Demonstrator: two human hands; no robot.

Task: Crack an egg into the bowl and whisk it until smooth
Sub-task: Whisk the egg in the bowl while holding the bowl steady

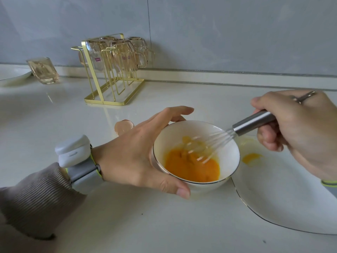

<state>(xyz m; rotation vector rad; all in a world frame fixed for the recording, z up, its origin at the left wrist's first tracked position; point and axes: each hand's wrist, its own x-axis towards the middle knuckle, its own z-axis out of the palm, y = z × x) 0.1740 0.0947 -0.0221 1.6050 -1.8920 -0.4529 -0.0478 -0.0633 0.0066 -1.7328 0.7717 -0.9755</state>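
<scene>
With the egg [191, 166] already cracked into the bowl [231, 157], the left hand [138, 154] cups its side while the right hand [300, 132] grips the whisk [253, 121] mid-beating, the yolk seemingly nearly smooth.

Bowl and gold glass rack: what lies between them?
Head view: an eggshell lies on the counter there, partly hidden behind the left hand gripping the bowl; the rest is bare.

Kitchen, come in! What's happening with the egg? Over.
Left hand cups bowl. Right hand grips whisk, wires in egg. Yolk spill on plate, nothing blocking.
</scene>
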